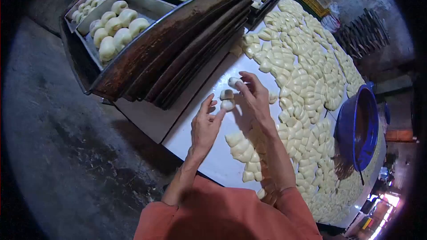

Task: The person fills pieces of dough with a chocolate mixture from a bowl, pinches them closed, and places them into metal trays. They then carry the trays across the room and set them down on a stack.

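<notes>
Over the white tabletop (178, 144), my right hand (254, 95) pinches a small dough piece (233, 82) between thumb and fingertips. My left hand (207, 126) is beside two more pieces stacked end to end, a darker-sided one (227, 94) and a pale one (227, 105). Its fingers are apart, and the thumb tip is at the lower edge of the pale piece. Many flat pale dough pieces (298, 80) cover the table to the right. A smaller group of dough (242, 149) lies below my right hand.
Stacked dark metal trays (178, 35) stand at the upper left, the top one holding tins with round dough balls (126, 16). A blue basin (359, 126) is at the right edge. Behind the table are a yellow crate (311, 1) and a dark slatted rack (364, 33).
</notes>
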Demonstrator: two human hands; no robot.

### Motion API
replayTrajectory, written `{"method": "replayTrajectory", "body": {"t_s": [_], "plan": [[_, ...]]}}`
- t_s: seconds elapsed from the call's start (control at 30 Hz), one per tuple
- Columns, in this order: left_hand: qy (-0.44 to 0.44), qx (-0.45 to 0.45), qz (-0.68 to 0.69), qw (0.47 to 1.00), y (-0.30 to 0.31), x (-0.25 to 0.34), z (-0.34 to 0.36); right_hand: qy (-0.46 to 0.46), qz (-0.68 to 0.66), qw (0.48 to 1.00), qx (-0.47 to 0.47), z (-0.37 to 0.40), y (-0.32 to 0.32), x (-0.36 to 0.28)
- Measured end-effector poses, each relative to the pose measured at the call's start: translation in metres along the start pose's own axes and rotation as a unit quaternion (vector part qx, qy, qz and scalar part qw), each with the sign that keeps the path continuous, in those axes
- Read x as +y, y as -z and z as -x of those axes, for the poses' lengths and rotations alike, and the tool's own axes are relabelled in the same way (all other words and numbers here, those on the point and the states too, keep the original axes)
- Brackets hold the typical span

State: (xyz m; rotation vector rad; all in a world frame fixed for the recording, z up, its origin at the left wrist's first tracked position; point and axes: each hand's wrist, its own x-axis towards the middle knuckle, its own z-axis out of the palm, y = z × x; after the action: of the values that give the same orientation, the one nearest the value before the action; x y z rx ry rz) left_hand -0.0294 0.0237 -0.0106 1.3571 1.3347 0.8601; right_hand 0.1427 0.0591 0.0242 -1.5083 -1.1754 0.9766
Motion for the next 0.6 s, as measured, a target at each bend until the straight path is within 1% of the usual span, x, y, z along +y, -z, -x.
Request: {"method": "replayTrajectory", "body": {"t_s": [0.03, 0.07, 0.1, 0.17, 0.2, 0.23, 0.3, 0.37, 0.43, 0.5, 0.53, 0.57, 0.6], "plan": [[0.017, 0.003, 0.010, 1.000, -0.001, 0.002, 0.001, -0.003, 0.003, 1.000, -0.016, -0.014, -0.003, 0.005], [0.003, -0.009, -0.042, 0.999, -0.001, 0.008, 0.002, -0.001, 0.000, 0.998, -0.060, -0.021, -0.006, 0.005], [-0.012, -0.019, -0.094, 0.995, 0.000, 0.016, 0.002, -0.018, 0.104, 0.988, -0.113, -0.026, -0.007, 0.014], [-0.007, -0.049, -0.139, 0.989, -0.007, 0.020, -0.002, 0.027, 0.278, 0.942, -0.184, -0.039, -0.004, 0.026], [-0.037, -0.032, -0.175, 0.983, -0.013, 0.013, -0.006, 0.031, 0.304, 0.930, -0.206, -0.039, 0.001, 0.025], [-0.066, -0.013, -0.211, 0.975, -0.018, 0.010, -0.009, 0.070, 0.317, 0.927, -0.186, -0.036, 0.004, 0.025], [-0.064, 0.004, -0.220, 0.973, -0.027, 0.011, -0.017, 0.155, 0.335, 0.919, -0.140, -0.023, 0.004, 0.024], [-0.063, -0.009, -0.213, 0.975, -0.029, 0.009, -0.025, 0.100, 0.224, 0.969, -0.018, -0.012, -0.009, 0.023], [-0.069, 0.017, -0.173, 0.982, -0.032, 0.000, -0.032, 0.058, 0.221, 0.972, -0.048, -0.011, -0.005, 0.021], [-0.054, 0.001, -0.132, 0.990, -0.023, 0.008, -0.029, 0.083, 0.259, 0.957, -0.105, 0.000, -0.003, 0.002], [-0.065, -0.004, -0.101, 0.993, -0.018, 0.012, -0.025, 0.102, 0.223, 0.963, -0.114, 0.008, 0.000, 0.001], [-0.075, -0.013, -0.071, 0.995, -0.013, 0.015, -0.021, 0.037, 0.150, 0.980, -0.124, 0.013, -0.001, -0.020], [-0.122, 0.001, -0.073, 0.990, -0.007, 0.023, -0.017, -0.028, 0.076, 0.989, -0.124, 0.019, -0.001, -0.041]]}}
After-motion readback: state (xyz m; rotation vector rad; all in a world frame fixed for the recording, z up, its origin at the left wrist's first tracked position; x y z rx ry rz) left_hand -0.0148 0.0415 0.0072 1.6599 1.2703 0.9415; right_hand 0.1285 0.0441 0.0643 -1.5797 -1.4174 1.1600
